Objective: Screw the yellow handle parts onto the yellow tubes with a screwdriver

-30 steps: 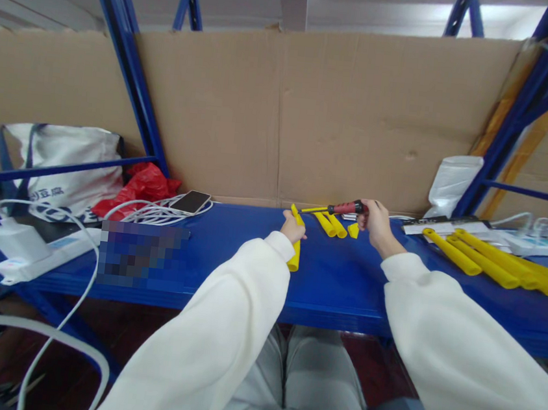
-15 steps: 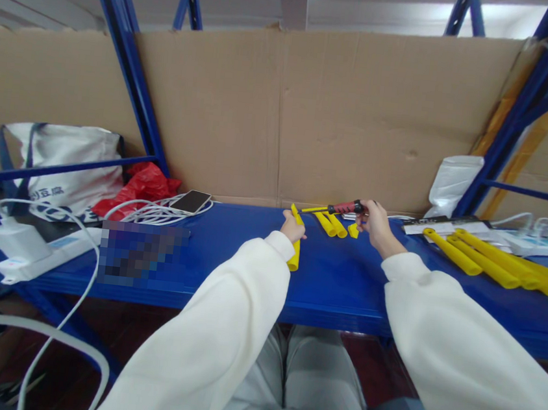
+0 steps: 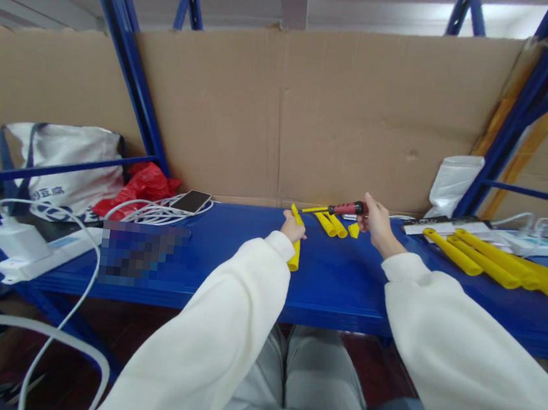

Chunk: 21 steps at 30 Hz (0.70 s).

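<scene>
My left hand [image 3: 293, 227] is closed around a yellow plastic tube [image 3: 294, 257], which tilts over the blue tabletop. The tip of a screwdriver [image 3: 347, 208] with a red and black handle and a yellow shaft meets the tube's upper end. At the butt of that handle is my right hand [image 3: 375, 226], its fingers around the end and the index finger raised a little. Two yellow tubes [image 3: 333, 225] lie between my hands, just beyond them. Beside my right fingers sits a small yellow piece [image 3: 353, 230].
More yellow tubes [image 3: 488, 260] lie in a row at the right. On the left are a phone [image 3: 192, 201], white cables, a red plastic bag [image 3: 141, 188], a cloth bag [image 3: 75, 164] and a power strip [image 3: 48, 256]. Cardboard [image 3: 362, 110] walls off the back.
The fingers of my right hand have shifted at the handle's end, the index finger now higher. My left hand and the tube have stayed put.
</scene>
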### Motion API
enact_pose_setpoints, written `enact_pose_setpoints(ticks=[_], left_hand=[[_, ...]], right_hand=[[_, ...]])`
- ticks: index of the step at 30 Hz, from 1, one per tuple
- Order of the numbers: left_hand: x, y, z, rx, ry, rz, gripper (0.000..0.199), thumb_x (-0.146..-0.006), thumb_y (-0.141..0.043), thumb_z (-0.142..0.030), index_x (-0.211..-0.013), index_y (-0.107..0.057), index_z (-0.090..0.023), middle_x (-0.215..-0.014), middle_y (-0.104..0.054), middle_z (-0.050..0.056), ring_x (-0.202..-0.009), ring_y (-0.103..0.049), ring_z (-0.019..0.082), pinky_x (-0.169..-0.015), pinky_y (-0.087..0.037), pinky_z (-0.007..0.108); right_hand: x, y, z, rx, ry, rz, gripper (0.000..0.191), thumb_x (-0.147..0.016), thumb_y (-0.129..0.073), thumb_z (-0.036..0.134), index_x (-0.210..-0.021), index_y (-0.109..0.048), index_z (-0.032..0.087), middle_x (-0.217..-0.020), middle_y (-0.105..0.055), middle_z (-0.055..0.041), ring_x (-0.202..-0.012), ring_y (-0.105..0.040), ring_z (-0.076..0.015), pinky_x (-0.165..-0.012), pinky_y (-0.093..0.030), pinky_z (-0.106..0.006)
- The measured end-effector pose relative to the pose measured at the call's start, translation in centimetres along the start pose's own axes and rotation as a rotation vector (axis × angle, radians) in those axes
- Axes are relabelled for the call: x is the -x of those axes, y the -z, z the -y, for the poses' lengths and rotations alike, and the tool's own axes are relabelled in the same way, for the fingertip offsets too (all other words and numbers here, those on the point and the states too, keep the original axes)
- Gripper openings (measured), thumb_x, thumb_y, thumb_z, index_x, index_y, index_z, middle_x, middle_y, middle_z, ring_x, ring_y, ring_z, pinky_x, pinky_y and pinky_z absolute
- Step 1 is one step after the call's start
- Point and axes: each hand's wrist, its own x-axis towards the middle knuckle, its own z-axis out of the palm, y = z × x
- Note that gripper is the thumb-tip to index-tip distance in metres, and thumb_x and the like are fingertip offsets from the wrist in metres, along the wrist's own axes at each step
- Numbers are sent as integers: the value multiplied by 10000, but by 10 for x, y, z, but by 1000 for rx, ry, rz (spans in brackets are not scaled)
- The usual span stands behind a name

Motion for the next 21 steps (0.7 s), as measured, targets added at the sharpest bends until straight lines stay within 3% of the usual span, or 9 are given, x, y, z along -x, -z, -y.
enact_pose_setpoints(ticks=[4, 8, 11, 17, 21], left_hand=[[0, 0, 0, 2, 7, 8, 583, -808, -598, 26, -1259, -319, -215, -868, -497, -43, -644, -650, 118, -624, -628, 263], [2, 1, -2, 1, 4, 2, 558, -819, -574, 54, -1247, -327, -207, -844, -481, -56, -565, -583, 81, -562, -595, 215], [4, 1, -5, 5, 10, 21, 532, -842, -561, 49, -1240, -323, -212, -839, -490, -58, -542, -566, 69, -537, -576, 194], [6, 0, -8, -54, 18, 53, 490, -904, -538, -15, -1287, -307, -214, -896, -551, -25, -562, -614, 88, -550, -571, 219], [4, 0, -6, -49, -1, 33, 509, -908, -546, -32, -1313, -307, -225, -915, -569, -17, -566, -631, 95, -548, -561, 222]], right_hand=[[1, 0, -2, -5, 6, -3, 407, -856, -713, 512, -731, -422, 255, -395, -334, 107, -335, -315, -85, -327, -259, -207], [-2, 1, -3, -17, -13, 13, 311, -837, -712, 396, -734, -462, 242, -437, -407, 82, -367, -357, -94, -345, -265, -212], [-5, 1, -3, -80, -5, 21, 290, -831, -693, 417, -755, -472, 245, -490, -440, 67, -420, -422, -117, -362, -284, -219], [-15, 8, -4, -62, -1, -139, 250, -889, -600, 454, -812, -462, 261, -497, -399, 78, -425, -416, -133, -374, -307, -241], [-26, 15, -9, 47, 103, -213, 262, -882, -601, 499, -849, -529, 249, -510, -412, 83, -438, -427, -133, -411, -334, -249]])
